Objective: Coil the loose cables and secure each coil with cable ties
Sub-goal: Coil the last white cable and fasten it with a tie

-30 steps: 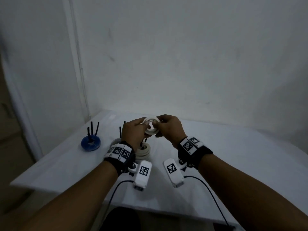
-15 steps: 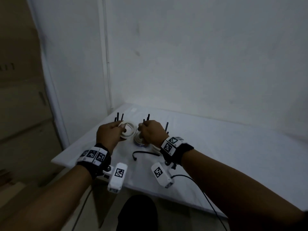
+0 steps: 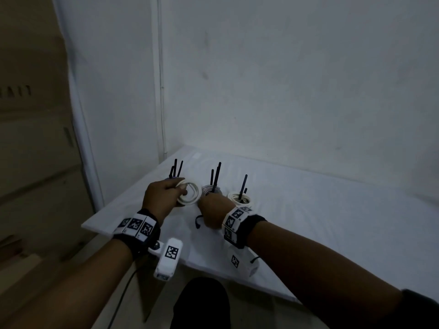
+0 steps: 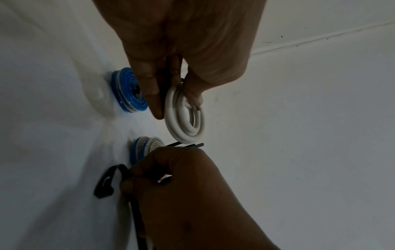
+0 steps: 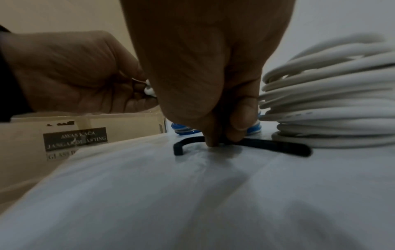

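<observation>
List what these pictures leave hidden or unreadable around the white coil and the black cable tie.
- Black cable tie: its middle, under the right hand, right wrist view.
- White coil: whether already tied; the left hand covers its top, left wrist view.
- Blue coil: partly behind the left fingers.
- Stacked white coils: cut off by the right edge, right wrist view.

I see my left hand (image 4: 181,50) pinching a small white cable coil (image 4: 185,116) (held upright); below, my right hand (image 4: 192,194) pinches a black cable tie (image 4: 107,182) on the white table (image 4: 53,152).
</observation>
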